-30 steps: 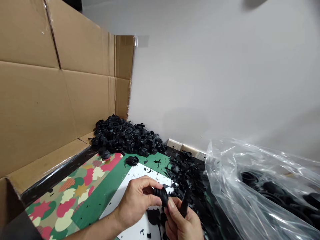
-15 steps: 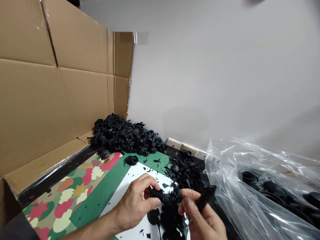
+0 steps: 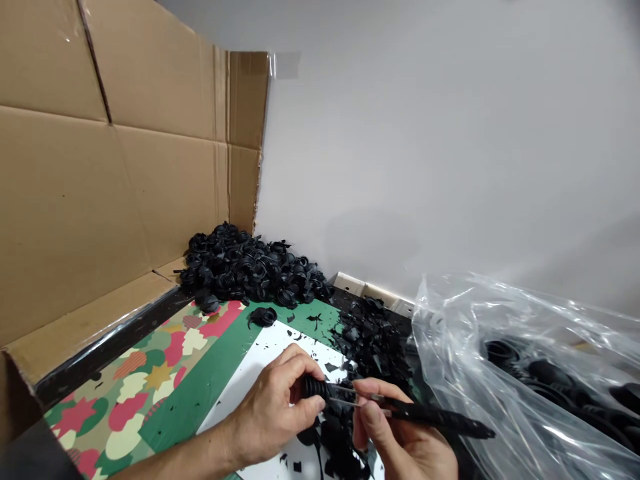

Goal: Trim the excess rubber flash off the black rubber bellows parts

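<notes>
The left hand (image 3: pixel 273 413) pinches a ribbed rubber boot (image 3: pixel 314 387) above the worktop (image 3: pixel 200 400). The right hand (image 3: pixel 405 447), closed on a knife (image 3: pixel 435 419), sets its blade at the boot's end. This looks like trimming, and the cut calls for a steady grip.

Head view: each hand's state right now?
Left hand: closed, holding a ribbed black rubber part.
Right hand: closed, holding a black-handled blade.
</notes>
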The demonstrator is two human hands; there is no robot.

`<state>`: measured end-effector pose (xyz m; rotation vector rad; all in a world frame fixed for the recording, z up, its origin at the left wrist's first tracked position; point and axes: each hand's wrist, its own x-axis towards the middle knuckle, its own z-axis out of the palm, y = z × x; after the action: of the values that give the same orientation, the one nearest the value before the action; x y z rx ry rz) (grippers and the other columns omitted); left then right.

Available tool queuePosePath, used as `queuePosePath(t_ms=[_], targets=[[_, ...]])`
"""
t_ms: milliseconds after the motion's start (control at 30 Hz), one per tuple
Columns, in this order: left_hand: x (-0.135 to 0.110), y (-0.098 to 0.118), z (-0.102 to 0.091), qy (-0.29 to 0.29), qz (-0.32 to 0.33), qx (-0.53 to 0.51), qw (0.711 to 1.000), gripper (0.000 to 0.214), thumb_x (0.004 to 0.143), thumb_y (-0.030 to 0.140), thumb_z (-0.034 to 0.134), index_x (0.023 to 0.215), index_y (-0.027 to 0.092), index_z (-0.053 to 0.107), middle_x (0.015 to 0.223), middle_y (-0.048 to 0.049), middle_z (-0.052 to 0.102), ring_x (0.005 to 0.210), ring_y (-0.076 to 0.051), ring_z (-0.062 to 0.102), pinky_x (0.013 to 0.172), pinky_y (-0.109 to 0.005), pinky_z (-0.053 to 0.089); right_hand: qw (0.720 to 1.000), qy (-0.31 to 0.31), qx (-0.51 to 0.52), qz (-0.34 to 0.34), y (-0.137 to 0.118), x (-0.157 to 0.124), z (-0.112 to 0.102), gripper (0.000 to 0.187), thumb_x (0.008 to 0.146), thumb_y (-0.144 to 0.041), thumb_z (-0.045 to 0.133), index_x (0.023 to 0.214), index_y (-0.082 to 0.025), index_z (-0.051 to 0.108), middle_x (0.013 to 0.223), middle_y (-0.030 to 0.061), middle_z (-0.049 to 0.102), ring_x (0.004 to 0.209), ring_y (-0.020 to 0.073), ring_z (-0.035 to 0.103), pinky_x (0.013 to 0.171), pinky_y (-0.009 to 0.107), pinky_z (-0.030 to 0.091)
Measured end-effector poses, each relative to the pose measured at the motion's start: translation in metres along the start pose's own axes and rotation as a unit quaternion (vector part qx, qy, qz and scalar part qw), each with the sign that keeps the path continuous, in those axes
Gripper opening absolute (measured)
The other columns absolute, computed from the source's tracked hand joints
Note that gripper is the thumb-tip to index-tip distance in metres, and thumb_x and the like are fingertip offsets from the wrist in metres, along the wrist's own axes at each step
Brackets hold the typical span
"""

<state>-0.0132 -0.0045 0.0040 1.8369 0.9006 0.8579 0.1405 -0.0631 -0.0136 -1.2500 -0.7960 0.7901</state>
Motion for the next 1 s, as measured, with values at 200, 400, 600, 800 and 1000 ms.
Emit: queuePosePath(t_ms=[200,400,600,800,1000], targets=[[0.0,0.001,0.001,-0.014,0.001,-0.023,1.0,0.016,0.072,0.011,0.057,0.085,0.019,0.063,0.086,-0.0025,0.053,0.073,-0.017,0.051,0.064,-0.027,0.042,0.998,0.008,0.002,-0.057,0.012,-0.001,0.004,0.032,0.065,-0.052,0.076,0.07,-0.021,0.071,0.084,0.0043,0.067,0.052,0.0134,0.056,0.051,0.026,0.046],[0.001,-0.002,-0.001,-0.019,0.01,-0.069,0.997,0.018,0.073,0.014,0.061,0.09,0.019,0.067,0.09,-0.0037,0.057,0.078,-0.018,0.053,0.068,-0.028,0.042,0.998,-0.02,0.006,-0.056,0.014,0.002,0.0,0.03,0.067,-0.05,0.076,0.07,-0.02,0.07,0.079,0.0023,0.067,0.049,0.0125,0.06,0.053,0.024,0.049],[0.002,-0.004,0.0,0.001,-0.007,-0.11,0.994,0.016,0.07,0.014,0.064,0.084,0.018,0.068,0.085,-0.0027,0.059,0.077,-0.018,0.054,0.066,-0.027,0.041,0.998,-0.027,-0.024,-0.057,0.021,0.003,-0.004,0.029,0.07,-0.048,0.074,0.076,-0.021,0.07,0.065,0.0015,0.069,0.051,0.0151,0.062,0.054,0.024,0.048],[0.002,-0.006,0.001,0.004,-0.016,-0.115,0.993,0.015,0.069,0.014,0.065,0.083,0.018,0.07,0.084,-0.0028,0.06,0.076,-0.017,0.053,0.066,-0.027,0.041,0.997,-0.005,-0.054,-0.05,0.024,0.002,-0.004,0.034,0.069,-0.052,0.074,0.077,-0.019,0.071,0.061,0.0035,0.07,0.053,0.02,0.065,0.055,0.029,0.05],[0.0,-0.007,0.003,0.007,-0.006,-0.086,0.996,0.016,0.069,0.011,0.062,0.082,0.017,0.07,0.084,-0.0038,0.061,0.076,-0.018,0.054,0.065,-0.027,0.041,0.976,-0.047,-0.038,-0.207,0.02,-0.004,0.005,0.016,0.081,-0.039,0.068,0.078,-0.023,0.07,0.076,0.0013,0.067,0.054,0.0136,0.061,0.053,0.024,0.049]])
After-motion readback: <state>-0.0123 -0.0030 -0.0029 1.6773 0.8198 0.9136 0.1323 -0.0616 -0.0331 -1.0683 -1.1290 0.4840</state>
